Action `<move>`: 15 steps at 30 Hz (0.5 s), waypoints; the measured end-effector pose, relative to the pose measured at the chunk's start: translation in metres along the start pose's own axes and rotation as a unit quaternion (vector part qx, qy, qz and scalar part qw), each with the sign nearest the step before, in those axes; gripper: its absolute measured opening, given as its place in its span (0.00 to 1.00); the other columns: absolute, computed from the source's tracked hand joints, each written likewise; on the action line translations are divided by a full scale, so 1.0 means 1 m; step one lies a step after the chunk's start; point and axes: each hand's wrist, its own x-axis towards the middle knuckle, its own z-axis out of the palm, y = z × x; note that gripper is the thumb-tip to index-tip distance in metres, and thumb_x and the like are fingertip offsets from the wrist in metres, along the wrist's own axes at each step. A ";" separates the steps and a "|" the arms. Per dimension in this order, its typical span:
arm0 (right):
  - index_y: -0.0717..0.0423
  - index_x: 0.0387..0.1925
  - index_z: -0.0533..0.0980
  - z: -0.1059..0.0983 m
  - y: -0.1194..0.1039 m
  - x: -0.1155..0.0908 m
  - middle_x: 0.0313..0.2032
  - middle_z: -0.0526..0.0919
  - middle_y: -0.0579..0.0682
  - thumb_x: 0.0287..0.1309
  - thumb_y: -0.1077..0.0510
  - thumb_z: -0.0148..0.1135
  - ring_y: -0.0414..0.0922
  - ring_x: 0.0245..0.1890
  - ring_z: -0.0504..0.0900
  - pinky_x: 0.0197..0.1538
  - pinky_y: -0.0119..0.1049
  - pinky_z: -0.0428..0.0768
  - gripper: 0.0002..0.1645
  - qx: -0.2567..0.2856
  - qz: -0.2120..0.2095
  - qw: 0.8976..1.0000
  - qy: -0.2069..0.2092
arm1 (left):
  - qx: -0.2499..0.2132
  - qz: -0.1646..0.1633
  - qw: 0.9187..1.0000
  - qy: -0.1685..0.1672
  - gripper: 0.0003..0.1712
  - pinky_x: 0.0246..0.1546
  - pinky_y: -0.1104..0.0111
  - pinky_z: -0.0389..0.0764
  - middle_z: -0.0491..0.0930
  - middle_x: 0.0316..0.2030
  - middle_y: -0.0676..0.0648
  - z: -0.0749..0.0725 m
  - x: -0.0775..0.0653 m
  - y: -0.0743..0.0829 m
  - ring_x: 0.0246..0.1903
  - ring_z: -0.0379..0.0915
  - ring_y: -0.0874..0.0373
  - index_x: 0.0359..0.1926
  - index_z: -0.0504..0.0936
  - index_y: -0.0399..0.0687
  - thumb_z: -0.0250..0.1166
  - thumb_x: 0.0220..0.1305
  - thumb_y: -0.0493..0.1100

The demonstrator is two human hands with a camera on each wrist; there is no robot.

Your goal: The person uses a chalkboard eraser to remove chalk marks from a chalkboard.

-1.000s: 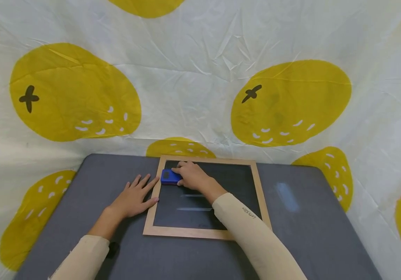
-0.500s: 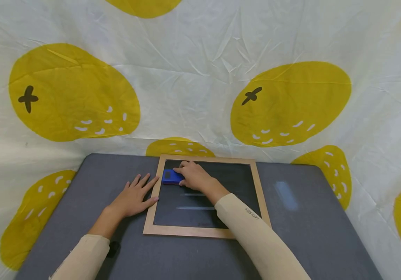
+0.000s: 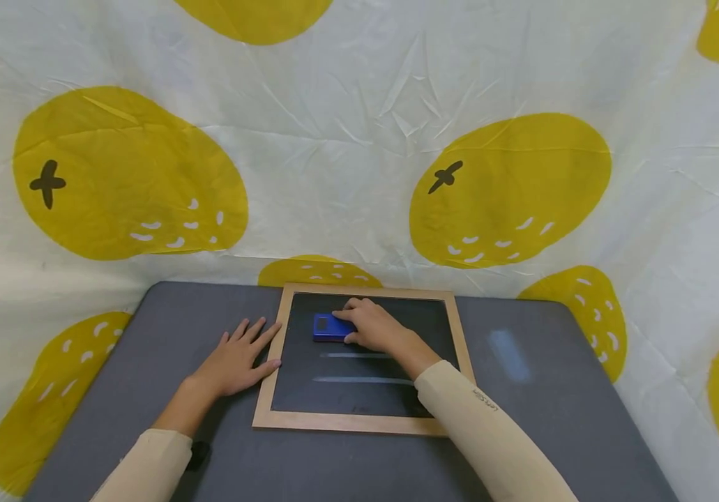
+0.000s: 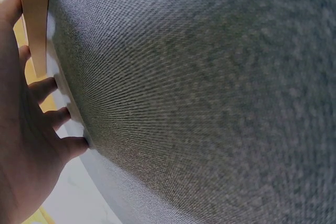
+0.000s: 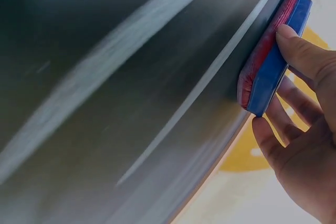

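Note:
A small chalkboard (image 3: 359, 397) in a light wooden frame lies on the grey table, with two pale chalk streaks across it. My right hand (image 3: 373, 325) grips a blue chalkboard eraser (image 3: 328, 328) on the upper left part of the board. In the right wrist view, the thumb and fingers pinch the sides of the eraser (image 5: 278, 56), whose red felt side faces the board. My left hand (image 3: 233, 362) has its fingers spread, with the thumb and index finger touching the board's left frame edge. The other fingers of the left hand (image 4: 31, 124) rest on the table.
The grey table (image 3: 334, 467) carries a pale chalky smear (image 3: 510, 355) right of the board. Behind and beside it hangs a white cloth (image 3: 334, 181) with yellow fruit prints. A dark object (image 3: 198, 455) shows beneath the left sleeve.
My right hand has slid the eraser rightward from the board's left frame edge, most of it in the last half second. The left hand has stayed at the frame.

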 end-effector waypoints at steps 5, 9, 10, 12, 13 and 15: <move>0.48 0.71 0.75 0.002 0.014 -0.015 0.62 0.79 0.54 0.62 0.49 0.74 0.52 0.57 0.77 0.65 0.48 0.76 0.36 0.019 0.007 1.000 0.016 | -0.003 0.003 1.000 0.005 0.45 0.66 0.25 0.56 0.57 0.79 0.36 0.000 -0.001 -0.001 0.77 0.50 0.26 0.82 0.56 0.59 0.54 0.72 0.71; 0.49 0.70 0.75 0.002 0.024 -0.027 0.62 0.79 0.55 0.61 0.51 0.75 0.52 0.58 0.77 0.64 0.49 0.77 0.36 0.036 0.013 0.999 0.023 | -0.001 0.003 1.000 0.003 0.45 0.66 0.25 0.56 0.57 0.79 0.36 0.000 -0.003 -0.001 0.77 0.50 0.27 0.82 0.57 0.59 0.54 0.73 0.70; 0.49 0.70 0.75 0.002 0.026 -0.030 0.62 0.79 0.55 0.61 0.51 0.75 0.53 0.58 0.77 0.64 0.49 0.77 0.36 0.038 0.016 0.999 0.023 | 0.000 0.003 1.000 0.003 0.45 0.66 0.25 0.56 0.57 0.79 0.36 0.000 -0.003 -0.001 0.77 0.50 0.27 0.82 0.56 0.59 0.54 0.73 0.70; 0.50 0.70 0.75 0.003 0.031 -0.037 0.61 0.79 0.56 0.61 0.52 0.75 0.53 0.58 0.78 0.64 0.49 0.77 0.36 0.043 0.021 0.999 0.025 | 0.000 0.004 1.000 0.004 0.45 0.66 0.25 0.56 0.57 0.79 0.36 0.001 -0.004 -0.001 0.77 0.49 0.27 0.82 0.56 0.59 0.54 0.73 0.71; 0.50 0.70 0.75 0.004 0.034 -0.040 0.61 0.79 0.56 0.61 0.52 0.75 0.53 0.58 0.78 0.64 0.50 0.78 0.36 0.043 0.024 0.998 0.027 | 0.000 0.004 1.000 0.004 0.45 0.66 0.25 0.56 0.57 0.79 0.37 0.001 -0.004 -0.001 0.77 0.49 0.27 0.82 0.56 0.59 0.54 0.72 0.71; 0.50 0.70 0.75 0.005 0.040 -0.047 0.61 0.79 0.56 0.61 0.52 0.75 0.53 0.58 0.78 0.63 0.50 0.78 0.36 0.044 0.028 0.998 0.029 | 0.000 0.004 1.000 0.005 0.45 0.66 0.25 0.56 0.57 0.79 0.37 0.002 -0.004 -0.001 0.77 0.49 0.27 0.82 0.56 0.60 0.54 0.72 0.71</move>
